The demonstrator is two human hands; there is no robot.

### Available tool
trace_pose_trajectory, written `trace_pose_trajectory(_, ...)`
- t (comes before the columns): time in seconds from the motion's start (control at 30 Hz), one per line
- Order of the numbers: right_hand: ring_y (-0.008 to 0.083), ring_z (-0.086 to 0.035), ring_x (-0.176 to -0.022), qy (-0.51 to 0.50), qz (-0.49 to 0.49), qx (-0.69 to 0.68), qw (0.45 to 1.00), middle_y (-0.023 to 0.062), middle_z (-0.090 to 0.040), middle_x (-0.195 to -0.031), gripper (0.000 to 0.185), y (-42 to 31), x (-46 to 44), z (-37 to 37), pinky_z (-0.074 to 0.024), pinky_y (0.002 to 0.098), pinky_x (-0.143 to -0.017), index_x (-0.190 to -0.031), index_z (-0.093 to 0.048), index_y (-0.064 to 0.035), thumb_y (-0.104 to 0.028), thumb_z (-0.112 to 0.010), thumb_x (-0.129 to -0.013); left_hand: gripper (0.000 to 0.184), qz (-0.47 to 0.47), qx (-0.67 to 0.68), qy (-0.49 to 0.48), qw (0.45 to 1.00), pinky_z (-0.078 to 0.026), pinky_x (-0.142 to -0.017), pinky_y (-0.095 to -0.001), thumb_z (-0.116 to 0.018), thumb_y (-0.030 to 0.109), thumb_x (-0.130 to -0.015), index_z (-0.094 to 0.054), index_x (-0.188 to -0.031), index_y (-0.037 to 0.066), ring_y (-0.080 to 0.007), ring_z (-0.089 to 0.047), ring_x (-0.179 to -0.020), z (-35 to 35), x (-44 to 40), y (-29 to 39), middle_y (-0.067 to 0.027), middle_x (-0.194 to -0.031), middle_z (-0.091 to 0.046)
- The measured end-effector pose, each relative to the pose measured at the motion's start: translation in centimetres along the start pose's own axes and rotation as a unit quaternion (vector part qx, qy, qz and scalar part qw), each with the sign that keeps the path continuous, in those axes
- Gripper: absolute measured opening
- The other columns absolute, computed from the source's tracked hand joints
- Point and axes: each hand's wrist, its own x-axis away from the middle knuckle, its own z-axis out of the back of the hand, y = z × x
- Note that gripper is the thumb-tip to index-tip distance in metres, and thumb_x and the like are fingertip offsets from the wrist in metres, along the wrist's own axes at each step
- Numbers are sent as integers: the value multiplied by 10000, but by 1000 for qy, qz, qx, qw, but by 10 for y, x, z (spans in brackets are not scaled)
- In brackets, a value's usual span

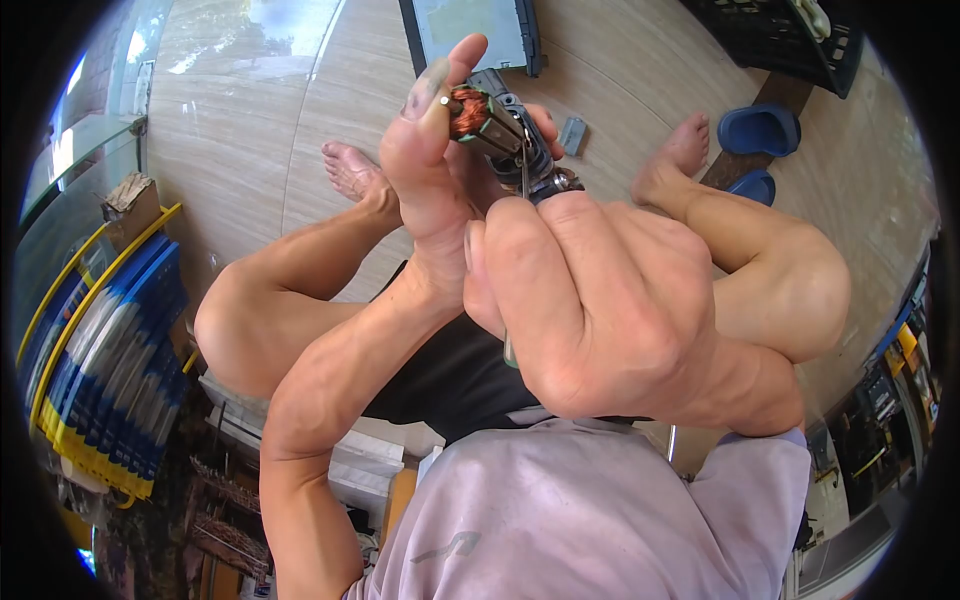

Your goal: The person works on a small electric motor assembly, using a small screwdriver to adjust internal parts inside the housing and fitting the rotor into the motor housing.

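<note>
Holding armature in curled left hand, tool in tight right hand; probs dense, grab core, avoid fragile thumbside windings.

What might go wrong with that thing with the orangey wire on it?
The thin metal tool in the right hand might slip and poke the left hand, because they're very close together. It could perhaps also scratch the copper wire, which is uncovered and nearby. And the motor part is held up over the tiled floor, so it could get dented if it fell.
</note>
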Motion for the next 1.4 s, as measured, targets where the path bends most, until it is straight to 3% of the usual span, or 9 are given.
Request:
trace_pose_trajectory(0.47, 143, -499, -460, -11, -2, 32, 999, 47, -469, -632, 97, -4, -1, -4, -414, 292, -395, -804, -616, 38, -16, -696, -808, 648, 31, -9, 62, 998, -490, -754, -338, -586, 556, -943, -441, -1413, 134, -179, -600, -821, -16, 6, 6, -94, -895, -629)
trace_pose_trajectory(0.73, 194, -495, -480, 11, 20, 34, 999, 54, -482, -628, 140, 4, -5, -5, -411, 327, -422, -754, -594, -19, -50, -723, -797, 761, 40, -45, 57, 997, -472, -778, -317, -588, 649, -899, -432, -1398, 96, -137, -579, -826, -15, 7, 9, -42, -891, -606)
trace_pose_trajectory(0.83, 211, -575, -562, 32, 30, 35, 998, 82, -559, -724, 157, 8, -4, -3, -468, 320, -476, -777, -621, -11, -51, -772, -780, 866, 15, -123, 52, 991, -515, -848, -382, -475, 684, -899, -385, -1526, 94, -241, -652, -869, -11, 7, 12, -148, -951, -670)
trace_pose_trajectory(0.97, 251, -682, -755, 73, 40, 9, 997, 174, -651, -1033, 160, 11, -4, -5, -570, 303, -589, -845, -646, 14, -53, -789, -829, 847, -12, -191, 42, 981, -425, -983, -344, -404, 706, -935, -389, -1520, 94, -188, -552, -1116, -21, 15, 16, -124, -1263, -580)
trace_pose_trajectory(1.03, 287, -703, -859, 101, 57, 7, 993, 217, -643, -1136, 161, 14, -2, -14, -603, 311, -653, -907, -647, 28, -66, -772, -867, 701, -20, -151, 20, 988, -395, -967, -320, -442, 649, -947, -452, -1386, 102, -147, -493, -1099, -20, 14, 16, -59, -1206, -514)
trace_pose_trajectory(1.13, 357, -723, -1014, 98, 64, 9, 993, 282, -621, -1274, 177, 13, -1, -15, -645, 338, -772, -990, -646, 50, -77, -743, -914, 361, -54, -62, -3, 997, -419, -835, -286, -524, 490, -982, -519, -958, 130, -92, -490, -905, -24, 9, 20, 8, -948, -519)
trace_pose_trajectory(1.27, 391, -713, -1072, 43, 68, 12, 997, 332, -577, -1362, 165, 8, -4, -5, -640, 376, -871, -1008, -648, 73, -73, -701, -952, 370, -6, -4, -31, 1000, -433, -747, -275, -514, 489, -994, -518, -905, 130, -95, -488, -786, -27, 14, 27, 4, -848, -508)
trace_pose_trajectory(1.37, 401, -704, -1096, 43, 77, 0, 996, 341, -562, -1378, 163, 8, -6, -6, -638, 403, -886, -1008, -646, 85, -72, -671, -972, 392, -62, -21, -56, 996, -454, -786, -283, -533, 495, -988, -535, -981, 103, -110, -524, -820, -24, 11, 27, -10, -865, -529)
trace_pose_trajectory(1.4, 408, -700, -1103, 43, 78, -7, 996, 344, -554, -1386, 161, 9, -6, -6, -636, 416, -891, -1002, -645, 89, -70, -658, -979, 439, -67, -6, 2, 998, -475, -812, -288, -556, 486, -979, -527, -1079, 60, -131, -553, -851, -28, 11, 26, -24, -856, -535)
